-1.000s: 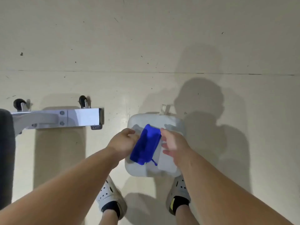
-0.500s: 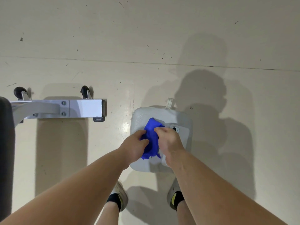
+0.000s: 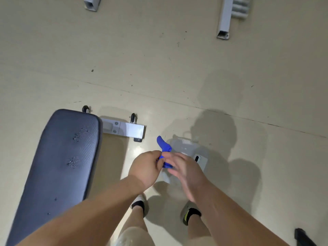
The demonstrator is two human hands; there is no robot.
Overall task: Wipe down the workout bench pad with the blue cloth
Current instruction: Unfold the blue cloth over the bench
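Note:
The dark workout bench pad (image 3: 60, 162) lies at the left, with droplets or specks on its surface. In front of me, my left hand (image 3: 147, 167) pinches the blue cloth (image 3: 164, 148), one end sticking up past my fingers. My right hand (image 3: 184, 169) is blurred beside it, fingers spread, touching the cloth's lower part. Both hands hover to the right of the pad, above a white stool.
A white stool (image 3: 198, 155) stands on the floor under my hands. The bench's white metal foot with wheels (image 3: 124, 128) juts right of the pad. More white frame ends (image 3: 224, 18) lie far ahead. My feet (image 3: 140, 205) are below. A dark object (image 3: 303, 237) is at bottom right.
The view swung up and left, bringing the bench pad into sight. The hands lifted the cloth off the stool and shifted left; the right hand loosened its hold.

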